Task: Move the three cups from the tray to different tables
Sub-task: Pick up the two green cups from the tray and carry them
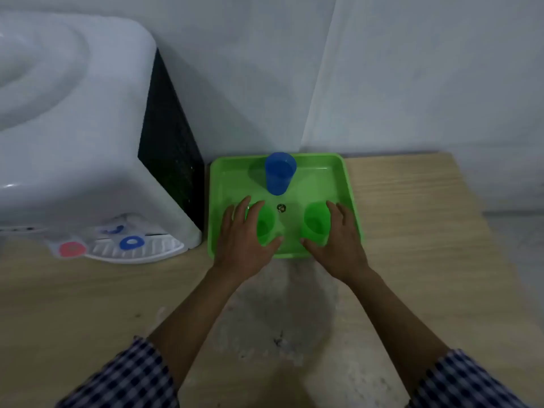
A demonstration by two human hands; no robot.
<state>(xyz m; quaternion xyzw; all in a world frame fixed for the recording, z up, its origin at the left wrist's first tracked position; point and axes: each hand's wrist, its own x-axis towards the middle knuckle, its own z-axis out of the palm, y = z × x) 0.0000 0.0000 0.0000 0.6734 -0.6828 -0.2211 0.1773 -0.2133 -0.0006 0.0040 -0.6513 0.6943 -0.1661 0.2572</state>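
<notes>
A green tray (318,167) lies on the wooden table against the wall. Three cups stand in it: a blue cup (279,173) at the back, a green cup (266,225) at the front left and another green cup (315,220) at the front right. My left hand (244,237) wraps around the left green cup, fingers on its outer side and thumb on its inner side. My right hand (338,237) curls the same way around the right green cup. Both green cups still rest on the tray floor.
A white water dispenser (76,160) with a black side panel stands on the table just left of the tray, its drip tray (138,251) and blue and red taps facing me. The table (426,231) ends at the right. A worn grey patch marks the wood before the tray.
</notes>
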